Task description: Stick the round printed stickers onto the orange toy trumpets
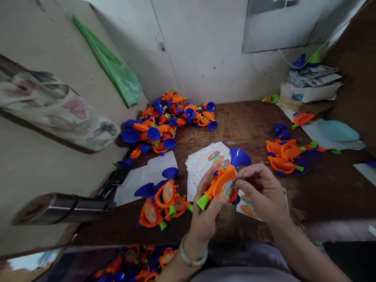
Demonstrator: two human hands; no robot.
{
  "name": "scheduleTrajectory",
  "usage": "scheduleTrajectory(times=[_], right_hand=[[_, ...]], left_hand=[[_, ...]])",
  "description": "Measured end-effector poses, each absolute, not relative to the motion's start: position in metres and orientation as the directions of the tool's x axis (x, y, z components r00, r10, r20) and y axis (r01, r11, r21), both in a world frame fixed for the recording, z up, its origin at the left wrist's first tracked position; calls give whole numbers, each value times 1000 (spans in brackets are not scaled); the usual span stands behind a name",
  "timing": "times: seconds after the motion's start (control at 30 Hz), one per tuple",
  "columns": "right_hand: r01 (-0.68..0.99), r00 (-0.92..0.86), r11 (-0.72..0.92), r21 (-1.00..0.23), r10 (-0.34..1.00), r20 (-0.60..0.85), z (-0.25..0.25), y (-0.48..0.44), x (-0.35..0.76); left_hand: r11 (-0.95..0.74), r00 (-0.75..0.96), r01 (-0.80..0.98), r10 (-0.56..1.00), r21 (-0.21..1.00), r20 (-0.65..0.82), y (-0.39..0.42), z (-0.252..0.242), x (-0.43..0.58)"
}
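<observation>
My left hand [205, 213] grips an orange toy trumpet [221, 181] with a blue bell and a green mouthpiece, held above the wooden table [249, 125]. My right hand [261, 192] pinches a small round sticker [228, 189] against the toy's side. Sticker sheets [202, 160] lie under and behind the toy. A few trumpets with stickers on them [164, 201] sit just left of my left hand.
A big heap of orange and blue trumpets [167, 121] fills the back left of the table; a smaller group [284, 154] lies at the right. A metal cylinder [58, 207] juts in at the left. Papers and a box [311, 84] stand at the back right. More toys [132, 266] lie below the table edge.
</observation>
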State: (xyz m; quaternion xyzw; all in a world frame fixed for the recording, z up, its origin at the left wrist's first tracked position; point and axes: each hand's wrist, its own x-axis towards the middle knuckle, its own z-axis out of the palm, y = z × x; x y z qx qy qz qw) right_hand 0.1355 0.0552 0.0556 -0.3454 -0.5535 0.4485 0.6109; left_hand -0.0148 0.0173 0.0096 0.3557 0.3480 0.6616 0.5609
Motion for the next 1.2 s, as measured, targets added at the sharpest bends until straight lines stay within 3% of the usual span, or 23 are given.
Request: scheduleTrajectory(times=[0.13,0.3,0.83,1.2], right_hand=[[-147,64,342,-928,940,336,54,53,128],[-163,72,366,-916,931,359,53,48,126],[-168,4,381,-909,923,386,53,46,130],[-74,5,413,-907,910,414,52,45,131]], left_hand=[[-198,-66,-586,978,786,196,15,19,-13],[-197,-43,-617,975,762,217,16,25,-12],[-204,-93,-531,979,822,182,17,25,-11],[-211,-108,-450,977,868,182,17,24,-10]])
